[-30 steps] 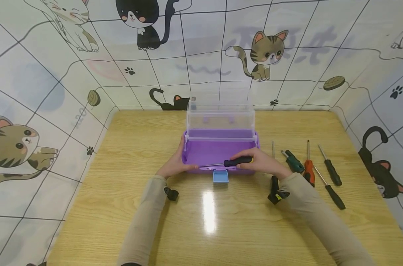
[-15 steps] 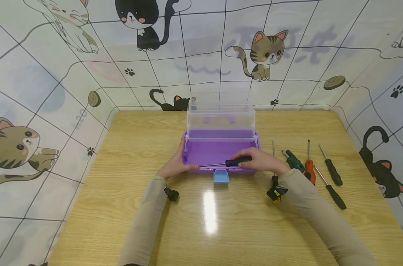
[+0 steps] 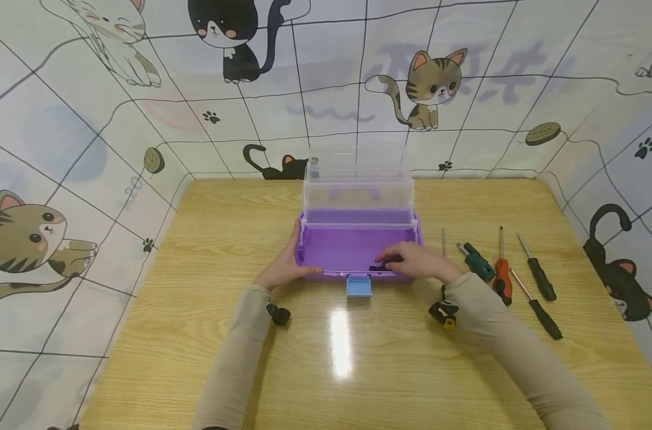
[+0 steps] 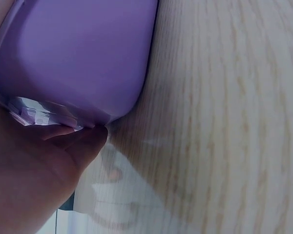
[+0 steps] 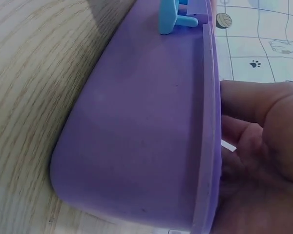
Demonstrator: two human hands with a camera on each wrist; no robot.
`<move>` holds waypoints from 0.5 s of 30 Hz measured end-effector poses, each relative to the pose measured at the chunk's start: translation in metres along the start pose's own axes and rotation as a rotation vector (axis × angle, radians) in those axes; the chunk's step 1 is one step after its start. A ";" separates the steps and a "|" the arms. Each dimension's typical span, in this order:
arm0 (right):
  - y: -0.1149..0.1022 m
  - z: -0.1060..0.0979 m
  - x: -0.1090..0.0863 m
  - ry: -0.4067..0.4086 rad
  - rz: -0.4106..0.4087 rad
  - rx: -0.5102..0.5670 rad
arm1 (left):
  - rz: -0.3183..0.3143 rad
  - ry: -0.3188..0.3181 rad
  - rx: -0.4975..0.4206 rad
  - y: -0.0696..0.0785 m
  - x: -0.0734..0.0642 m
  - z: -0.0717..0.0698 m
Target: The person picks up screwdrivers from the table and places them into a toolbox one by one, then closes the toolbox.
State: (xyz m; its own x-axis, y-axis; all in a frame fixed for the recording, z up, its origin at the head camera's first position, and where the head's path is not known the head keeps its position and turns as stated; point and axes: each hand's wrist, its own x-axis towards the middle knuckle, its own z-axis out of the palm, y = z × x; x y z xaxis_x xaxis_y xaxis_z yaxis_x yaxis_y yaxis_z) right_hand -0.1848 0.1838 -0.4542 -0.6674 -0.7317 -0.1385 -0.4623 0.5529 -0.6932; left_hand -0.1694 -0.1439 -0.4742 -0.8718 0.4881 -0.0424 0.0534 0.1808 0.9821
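A purple toolbox (image 3: 358,277) stands on the table with its clear lid (image 3: 358,197) raised and its blue latch (image 3: 359,286) folded down. My left hand (image 3: 285,266) grips the box's left end, thumb along the front rim and fingers round the side; the left wrist view shows these fingers (image 4: 88,146) against the purple wall. Over the front right rim, my right hand (image 3: 412,261) reaches into the box and holds a screwdriver by its black handle (image 3: 378,269). Fingers and front wall hide most of that screwdriver. In the right wrist view, the hand (image 5: 268,146) is behind the rim.
Right of the box lie several screwdrivers: a green-handled one (image 3: 479,263), a red-handled one (image 3: 502,280) and black-handled ones (image 3: 541,279), (image 3: 545,319). Another screwdriver's shaft (image 3: 443,242) shows near my right wrist, partly covered by it. A cat-patterned backdrop (image 3: 331,113) rises behind the wooden table (image 3: 224,215).
My right hand has lowered the screwdriver behind the front rim into the box, so its shaft no longer shows. My left hand has stayed on the box's left end.
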 end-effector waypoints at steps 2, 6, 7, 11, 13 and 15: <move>0.000 0.001 -0.002 0.009 0.001 0.034 | -0.004 -0.002 0.002 0.000 0.000 0.000; 0.000 0.002 -0.006 0.047 0.007 0.120 | 0.005 -0.003 -0.001 0.000 0.000 0.001; 0.000 0.002 -0.008 0.061 0.005 0.140 | 0.009 -0.002 -0.001 0.001 0.000 0.001; -0.003 0.002 -0.016 0.120 -0.021 0.184 | 0.004 -0.002 -0.005 0.002 -0.001 0.001; -0.005 0.002 -0.020 0.149 -0.029 0.191 | 0.002 -0.001 -0.004 0.002 -0.001 0.001; -0.008 0.001 -0.025 0.175 -0.030 0.193 | -0.001 -0.001 -0.008 0.001 -0.001 0.001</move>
State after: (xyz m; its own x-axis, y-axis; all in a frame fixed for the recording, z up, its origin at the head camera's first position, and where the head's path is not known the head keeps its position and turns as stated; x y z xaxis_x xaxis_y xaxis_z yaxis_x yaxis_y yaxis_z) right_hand -0.1638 0.1976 -0.4464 -0.7535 -0.6574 -0.0029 -0.3751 0.4336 -0.8193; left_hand -0.1681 -0.1435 -0.4730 -0.8715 0.4885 -0.0435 0.0485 0.1743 0.9835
